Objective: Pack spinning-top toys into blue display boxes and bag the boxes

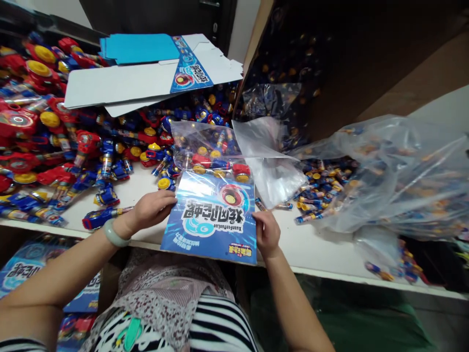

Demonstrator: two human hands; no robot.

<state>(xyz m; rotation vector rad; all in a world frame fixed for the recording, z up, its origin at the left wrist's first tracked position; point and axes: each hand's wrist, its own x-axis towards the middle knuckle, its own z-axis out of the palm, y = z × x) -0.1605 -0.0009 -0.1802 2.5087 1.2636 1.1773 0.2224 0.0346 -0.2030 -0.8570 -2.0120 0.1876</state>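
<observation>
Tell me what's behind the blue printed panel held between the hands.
Beyond the blue printed panel, red, yellow and blue toys show through clear plastic; whatever the panel covers cannot be seen.

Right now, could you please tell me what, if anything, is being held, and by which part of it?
The blue box, held between both hands by opposite side edges: left hand on its left, right hand on its right.

At the back stands 1 dark door with 1 metal handle, beside a pale wall. To the right, 1 large brown cardboard carton shows its shadowed inside, and dark green material lies below the white tabletop.
</observation>
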